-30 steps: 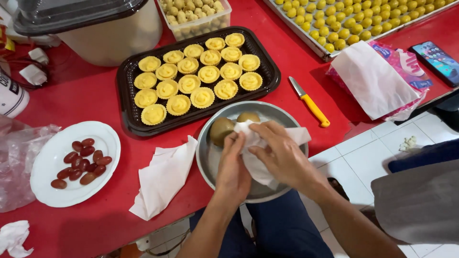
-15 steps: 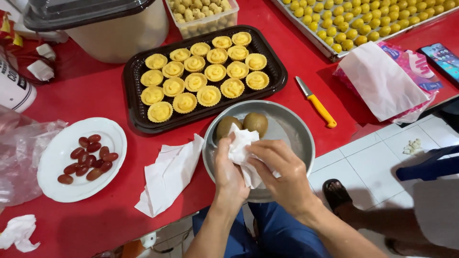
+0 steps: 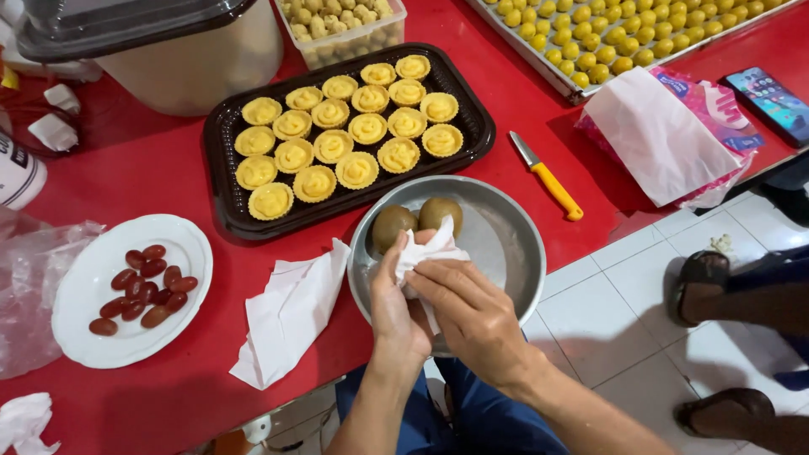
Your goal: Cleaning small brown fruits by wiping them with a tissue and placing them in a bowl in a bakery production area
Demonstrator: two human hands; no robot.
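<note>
A round metal pan sits at the red table's near edge with two brown kiwis at its far left. Over the pan, my left hand and my right hand both close on a crumpled white tissue. The tissue bulges between the palms; what it wraps is hidden.
A black tray of yellow tarts lies behind the pan. An orange-handled knife is to the right. A white napkin and a white plate of red grapes lie left. Another person's sandalled feet stand on the tiled floor.
My hands have kept working the tissue over the pan, shifting slightly. The view has shifted, showing both kiwis more fully.
</note>
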